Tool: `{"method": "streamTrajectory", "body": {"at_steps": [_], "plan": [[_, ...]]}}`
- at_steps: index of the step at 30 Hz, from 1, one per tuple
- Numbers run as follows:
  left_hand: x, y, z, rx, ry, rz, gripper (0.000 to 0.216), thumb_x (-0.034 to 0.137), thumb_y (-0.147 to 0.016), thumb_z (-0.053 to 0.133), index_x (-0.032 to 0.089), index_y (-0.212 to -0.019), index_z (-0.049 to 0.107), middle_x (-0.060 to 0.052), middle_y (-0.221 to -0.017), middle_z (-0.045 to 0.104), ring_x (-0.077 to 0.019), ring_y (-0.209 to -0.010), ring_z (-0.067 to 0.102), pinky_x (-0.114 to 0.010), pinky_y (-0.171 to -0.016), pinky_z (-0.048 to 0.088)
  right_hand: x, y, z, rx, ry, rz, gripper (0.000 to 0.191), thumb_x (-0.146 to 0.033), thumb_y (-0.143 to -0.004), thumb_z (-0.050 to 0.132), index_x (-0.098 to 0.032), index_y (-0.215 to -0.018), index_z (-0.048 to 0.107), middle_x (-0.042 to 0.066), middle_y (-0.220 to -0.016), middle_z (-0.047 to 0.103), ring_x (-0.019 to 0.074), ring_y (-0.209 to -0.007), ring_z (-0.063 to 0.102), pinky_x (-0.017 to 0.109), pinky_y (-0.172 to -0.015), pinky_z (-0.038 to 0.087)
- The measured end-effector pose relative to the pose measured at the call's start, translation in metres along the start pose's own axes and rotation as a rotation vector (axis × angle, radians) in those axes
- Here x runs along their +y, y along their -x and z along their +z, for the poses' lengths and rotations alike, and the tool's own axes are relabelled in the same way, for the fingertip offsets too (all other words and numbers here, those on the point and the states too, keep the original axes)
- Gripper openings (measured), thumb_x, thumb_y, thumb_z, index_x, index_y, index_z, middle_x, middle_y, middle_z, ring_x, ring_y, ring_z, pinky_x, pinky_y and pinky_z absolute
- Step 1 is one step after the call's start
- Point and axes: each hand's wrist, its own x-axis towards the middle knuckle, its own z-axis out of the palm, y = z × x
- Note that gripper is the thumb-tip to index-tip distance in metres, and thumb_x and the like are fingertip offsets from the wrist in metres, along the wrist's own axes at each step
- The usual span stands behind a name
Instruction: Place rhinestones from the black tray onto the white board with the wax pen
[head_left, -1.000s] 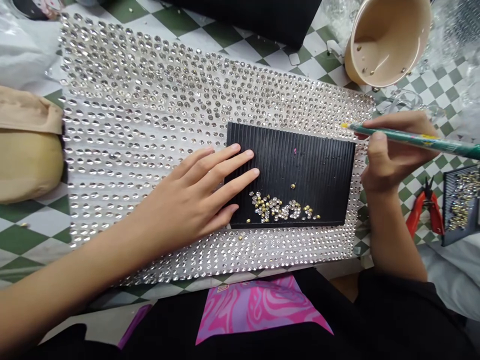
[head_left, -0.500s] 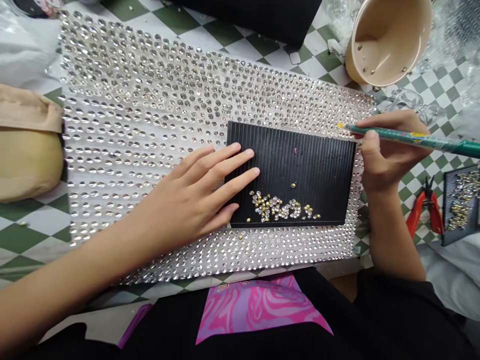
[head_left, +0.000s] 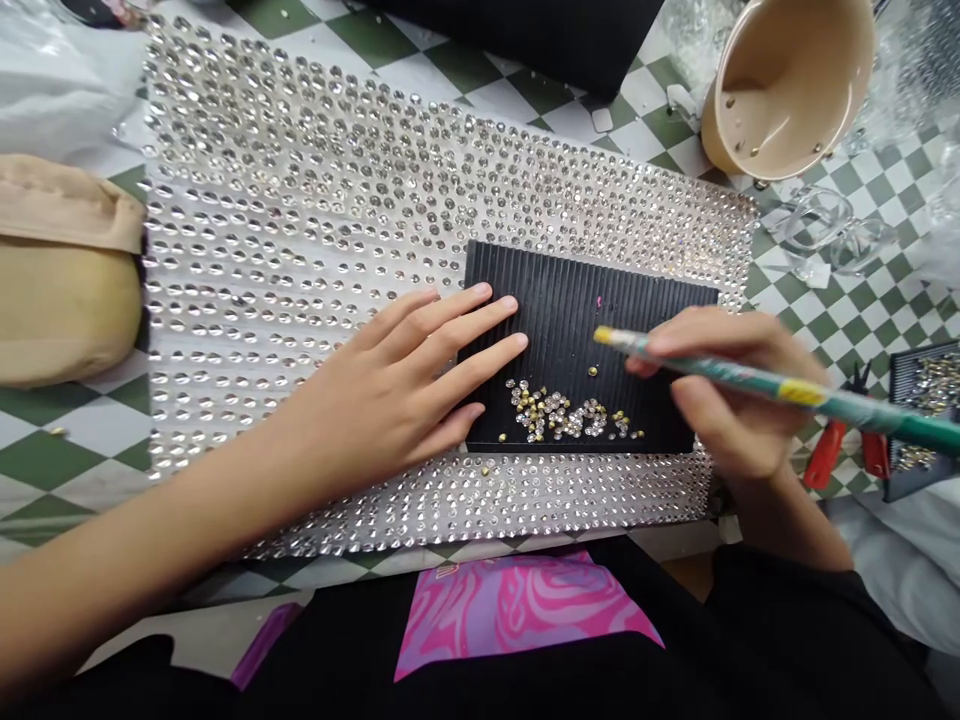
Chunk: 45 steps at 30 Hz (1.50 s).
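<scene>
A large white sheet (head_left: 300, 230) covered in rows of clear rhinestones lies on the checkered table. On it rests a black ribbed tray (head_left: 637, 300) with a small heap of gold-backed rhinestones (head_left: 570, 418) near its front edge. My left hand (head_left: 397, 385) lies flat, fingers stretched out, its fingertips on the tray's left end. My right hand (head_left: 720, 385) pinches a green pencil-like picker tool (head_left: 787, 388); the tool's yellow tip hovers over the tray just above the heap.
A beige plastic cup (head_left: 787, 90) with a few stones inside lies tipped at the back right. Red pliers (head_left: 840, 445) and a second dark tray of stones (head_left: 922, 410) sit at the right. A tan cloth bundle (head_left: 64, 270) is at the left, a black box (head_left: 540, 30) behind.
My right hand has swung the picker tool from the tray's far right corner inward and down, so its tip is now over the tray near the stones. The left hand stays put.
</scene>
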Motion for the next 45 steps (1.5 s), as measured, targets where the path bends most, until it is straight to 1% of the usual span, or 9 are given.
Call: {"method": "streamTrajectory", "body": {"at_steps": [2, 5, 17, 19, 23, 25, 28, 33, 45], "plan": [[0.000, 0.000, -0.001, -0.006, -0.003, 0.002, 0.053, 0.026, -0.113, 0.049, 0.017, -0.165, 0.045, -0.013, -0.173, 0.053, -0.0290, -0.166, 0.047, -0.046, -0.140, 0.039, -0.008, 0.006, 0.004, -0.166, -0.050, 0.039, 0.034, -0.014, -0.098, 0.070, -0.028, -0.128, 0.076, 0.002, -0.095, 0.079, 0.0177, -0.078, 0.073, 0.033, -0.064, 0.061], [0.000, 0.000, 0.000, -0.007, -0.006, 0.001, 0.052, 0.025, -0.113, 0.048, 0.016, -0.165, 0.045, -0.014, -0.173, 0.053, -0.0303, -0.165, 0.047, -0.047, -0.139, 0.040, -0.010, 0.011, 0.006, -0.251, -0.013, 0.066, 0.034, -0.009, -0.093, 0.070, -0.025, -0.123, 0.074, 0.000, -0.094, 0.078, 0.0144, -0.076, 0.072, 0.029, -0.066, 0.061], [0.001, 0.001, 0.003, -0.001, 0.021, -0.023, 0.057, 0.025, -0.112, 0.051, 0.020, -0.168, 0.042, -0.011, -0.176, 0.050, -0.0277, -0.168, 0.043, -0.046, -0.142, 0.036, -0.012, 0.009, 0.013, -0.239, 0.050, 0.024, 0.023, -0.009, -0.093, 0.067, -0.024, -0.108, 0.075, 0.000, -0.085, 0.078, 0.0126, -0.069, 0.069, 0.028, -0.063, 0.058], [0.000, 0.002, 0.004, 0.009, 0.032, -0.033, 0.060, 0.026, -0.112, 0.050, 0.023, -0.171, 0.038, -0.010, -0.177, 0.049, -0.0269, -0.169, 0.041, -0.046, -0.143, 0.035, -0.008, 0.006, 0.009, -0.149, 0.004, 0.025, 0.021, -0.013, -0.095, 0.069, -0.024, -0.110, 0.078, 0.000, -0.084, 0.078, 0.0137, -0.066, 0.070, 0.030, -0.059, 0.058], [0.000, 0.002, 0.001, -0.032, 0.029, -0.025, 0.062, 0.028, -0.113, 0.050, 0.022, -0.173, 0.034, -0.011, -0.177, 0.049, -0.0294, -0.168, 0.044, -0.049, -0.141, 0.040, 0.014, -0.007, -0.004, 0.414, 0.111, -0.014, 0.016, -0.014, -0.093, 0.070, -0.023, -0.099, 0.083, 0.000, -0.076, 0.075, 0.0150, -0.062, 0.073, 0.028, -0.047, 0.053], [0.000, 0.001, -0.002, -0.060, 0.026, -0.023, 0.066, 0.027, -0.112, 0.051, 0.023, -0.175, 0.030, -0.011, -0.176, 0.050, -0.0301, -0.167, 0.046, -0.051, -0.139, 0.042, 0.030, -0.015, -0.012, 0.587, 0.174, -0.017, 0.014, -0.015, -0.090, 0.071, -0.023, -0.093, 0.082, 0.001, -0.077, 0.073, 0.0139, -0.060, 0.071, 0.028, -0.047, 0.051], [0.000, 0.001, -0.001, -0.025, 0.041, -0.040, 0.075, 0.023, -0.110, 0.054, 0.028, -0.178, 0.022, -0.009, -0.177, 0.049, -0.0286, -0.168, 0.045, -0.050, -0.141, 0.041, 0.051, -0.021, -0.021, 0.586, 0.225, 0.013, 0.006, -0.023, -0.091, 0.074, -0.022, -0.089, 0.079, 0.005, -0.081, 0.072, 0.0139, -0.058, 0.068, 0.031, -0.050, 0.050], [0.000, 0.003, 0.004, -0.011, 0.061, -0.045, 0.084, 0.022, -0.107, 0.058, 0.031, -0.179, 0.017, -0.008, -0.178, 0.048, -0.0292, -0.167, 0.046, -0.051, -0.142, 0.041, 0.067, -0.021, -0.025, 0.623, 0.298, 0.012, 0.013, -0.031, -0.092, 0.074, -0.022, -0.083, 0.074, 0.005, -0.079, 0.072, 0.0131, -0.053, 0.064, 0.030, -0.045, 0.043], [-0.002, -0.001, -0.004, -0.060, -0.014, 0.006, 0.066, 0.025, -0.111, 0.052, 0.020, -0.174, 0.031, -0.014, -0.174, 0.053, -0.0339, -0.163, 0.052, -0.053, -0.135, 0.049, 0.072, -0.018, -0.030, 0.557, 0.192, 0.020, 0.008, -0.013, -0.088, 0.076, -0.019, -0.085, 0.080, 0.003, -0.079, 0.076, 0.0130, -0.058, 0.074, 0.026, -0.049, 0.048]]}}
